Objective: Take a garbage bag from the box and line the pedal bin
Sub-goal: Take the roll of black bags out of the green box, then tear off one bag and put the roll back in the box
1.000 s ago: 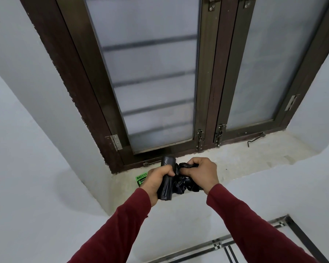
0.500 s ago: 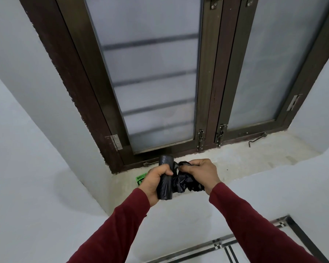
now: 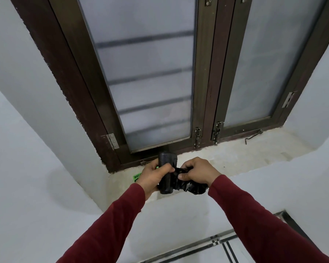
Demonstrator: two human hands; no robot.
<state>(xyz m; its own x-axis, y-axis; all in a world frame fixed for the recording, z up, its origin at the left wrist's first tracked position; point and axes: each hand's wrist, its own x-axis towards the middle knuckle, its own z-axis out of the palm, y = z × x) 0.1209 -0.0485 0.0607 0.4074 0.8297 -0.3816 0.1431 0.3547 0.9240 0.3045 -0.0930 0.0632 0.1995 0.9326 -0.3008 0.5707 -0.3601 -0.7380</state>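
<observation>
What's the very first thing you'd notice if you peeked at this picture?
Two hands in dark red sleeves meet in the middle, above a pale windowsill. The left hand grips an upright black roll of garbage bags, and the right hand pinches a crumpled black bag pulled from it. Behind them stands a big brown window with frosted glass.
</observation>
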